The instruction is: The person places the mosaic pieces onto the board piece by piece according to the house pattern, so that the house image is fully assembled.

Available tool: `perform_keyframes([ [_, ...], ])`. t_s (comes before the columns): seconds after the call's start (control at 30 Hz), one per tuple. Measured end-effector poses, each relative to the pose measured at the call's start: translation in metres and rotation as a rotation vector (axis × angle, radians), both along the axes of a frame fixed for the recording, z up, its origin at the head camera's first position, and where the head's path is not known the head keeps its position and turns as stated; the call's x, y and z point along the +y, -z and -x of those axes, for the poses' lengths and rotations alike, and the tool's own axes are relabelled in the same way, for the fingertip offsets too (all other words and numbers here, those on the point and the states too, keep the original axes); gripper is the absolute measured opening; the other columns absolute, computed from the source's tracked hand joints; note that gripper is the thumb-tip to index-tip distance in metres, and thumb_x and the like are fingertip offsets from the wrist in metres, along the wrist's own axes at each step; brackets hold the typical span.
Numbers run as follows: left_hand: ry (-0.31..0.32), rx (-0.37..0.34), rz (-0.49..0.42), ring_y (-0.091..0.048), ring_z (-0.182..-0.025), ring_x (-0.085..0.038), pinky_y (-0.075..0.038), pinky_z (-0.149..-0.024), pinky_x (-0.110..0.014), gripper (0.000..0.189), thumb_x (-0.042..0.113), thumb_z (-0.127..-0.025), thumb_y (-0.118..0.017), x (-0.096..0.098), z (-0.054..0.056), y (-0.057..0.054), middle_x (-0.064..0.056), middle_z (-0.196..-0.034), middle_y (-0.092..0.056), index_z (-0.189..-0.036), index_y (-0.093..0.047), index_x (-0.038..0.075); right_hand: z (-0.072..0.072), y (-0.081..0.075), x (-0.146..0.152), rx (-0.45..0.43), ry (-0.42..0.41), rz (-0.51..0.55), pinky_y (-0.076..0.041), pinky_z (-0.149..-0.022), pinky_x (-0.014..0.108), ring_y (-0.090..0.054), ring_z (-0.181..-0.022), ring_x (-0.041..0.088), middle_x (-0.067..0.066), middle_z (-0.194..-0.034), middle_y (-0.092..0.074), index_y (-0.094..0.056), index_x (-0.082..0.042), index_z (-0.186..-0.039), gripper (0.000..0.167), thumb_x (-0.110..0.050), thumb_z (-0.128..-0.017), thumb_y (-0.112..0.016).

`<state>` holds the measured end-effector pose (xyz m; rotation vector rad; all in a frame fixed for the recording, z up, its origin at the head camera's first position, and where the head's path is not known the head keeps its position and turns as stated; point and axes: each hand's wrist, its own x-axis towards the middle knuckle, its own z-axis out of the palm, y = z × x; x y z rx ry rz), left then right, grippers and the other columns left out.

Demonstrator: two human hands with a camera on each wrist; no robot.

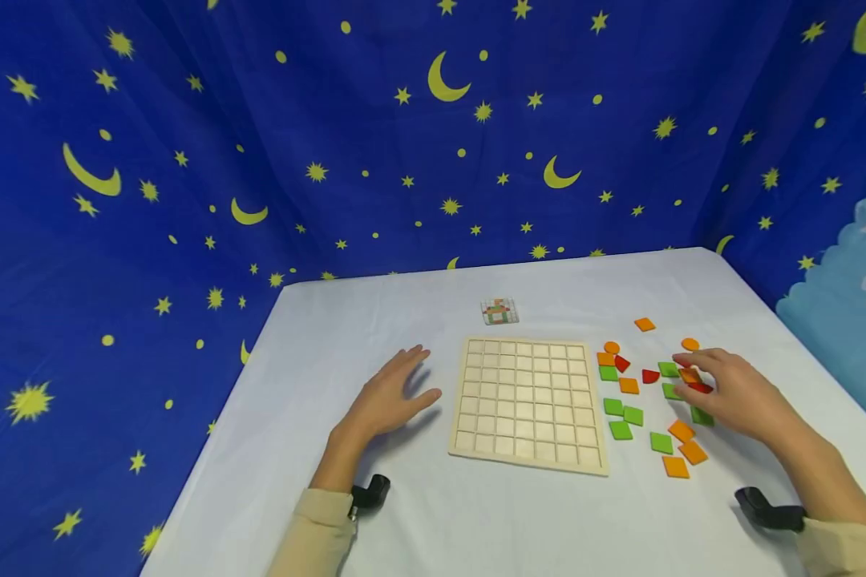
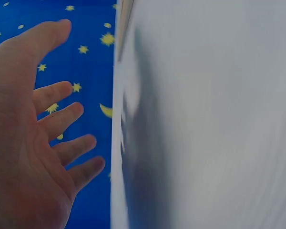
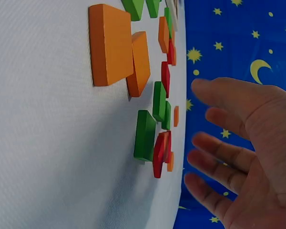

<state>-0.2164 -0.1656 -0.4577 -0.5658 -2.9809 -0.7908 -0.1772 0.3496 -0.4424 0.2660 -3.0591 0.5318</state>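
My left hand (image 1: 384,398) hovers over the white table to the left of a wooden grid board (image 1: 525,405), its fingers spread and nothing in them. In the left wrist view the palm and loosely bent fingers (image 2: 62,119) show with bare space in front of them. My right hand (image 1: 742,393) is over the scattered coloured tiles at the board's right, partly covering some red and orange ones. The right wrist view shows its fingers (image 3: 219,148) relaxed and apart from the tiles, such as a dark green square (image 3: 145,136) and a red piece (image 3: 158,155).
Several green squares (image 1: 661,443), orange squares (image 1: 676,467), an orange disc (image 1: 612,348) and a red quarter-round tile (image 1: 651,376) lie right of the board. Behind the board lies a small pattern card (image 1: 500,311). A blue star-print curtain (image 1: 404,120) hangs behind the table (image 1: 433,513).
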Motion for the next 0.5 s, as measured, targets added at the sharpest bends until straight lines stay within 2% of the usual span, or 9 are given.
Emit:
perform_keyframes([
  [0.1,0.01,-0.018,-0.14,-0.031,-0.138,-0.015,-0.029,-0.111,-0.042,0.072,0.064,-0.085,-0.057,0.005,0.001,0.003,0.011,-0.149,-0.037,-0.146,-0.042,0.029,0.0,0.002,0.002,0.013,-0.038,0.065,-0.047,-0.081,0.064,-0.053,-0.097,0.041,0.025,-0.115,-0.056,-0.06,-0.001,-0.126,0.053,-0.029,-0.083,-0.075],
  [0.17,0.022,-0.032,-0.238,-0.036,-0.135,-0.014,-0.032,-0.11,-0.041,0.07,0.062,-0.085,-0.06,0.008,0.001,0.006,0.01,-0.145,-0.043,-0.144,-0.046,0.027,0.001,0.004,0.003,0.025,-0.06,0.088,-0.052,-0.077,0.058,-0.055,-0.091,0.035,0.02,-0.109,-0.059,-0.062,-0.001,-0.124,0.05,-0.024,-0.082,-0.077],
  [0.23,0.038,-0.044,-0.286,-0.038,-0.134,-0.014,-0.032,-0.109,-0.041,0.069,0.061,-0.084,-0.062,0.011,0.002,0.01,0.01,-0.143,-0.045,-0.142,-0.048,0.026,0.002,0.006,0.004,0.028,-0.075,0.102,-0.054,-0.075,0.051,-0.055,-0.087,0.031,0.016,-0.104,-0.061,-0.063,-0.001,-0.123,0.048,-0.021,-0.081,-0.077],
  [0.33,0.085,-0.069,-0.282,-0.036,-0.135,-0.014,-0.031,-0.11,-0.04,0.068,0.059,-0.084,-0.065,0.014,0.003,0.015,0.01,-0.145,-0.044,-0.141,-0.05,0.026,0.003,0.009,0.004,0.013,-0.089,0.106,-0.054,-0.072,0.04,-0.053,-0.084,0.026,0.013,-0.101,-0.061,-0.064,-0.002,-0.121,0.047,-0.018,-0.08,-0.078],
  [0.5,0.193,-0.093,-0.181,-0.024,-0.142,-0.018,-0.015,-0.116,-0.042,0.068,0.052,-0.085,-0.067,0.019,0.004,0.022,0.009,-0.152,-0.034,-0.143,-0.047,0.023,0.005,0.013,0.001,-0.021,-0.091,0.109,-0.047,-0.062,0.027,-0.049,-0.079,0.023,0.008,-0.095,-0.058,-0.066,-0.002,-0.117,0.043,-0.016,-0.078,-0.078],
])
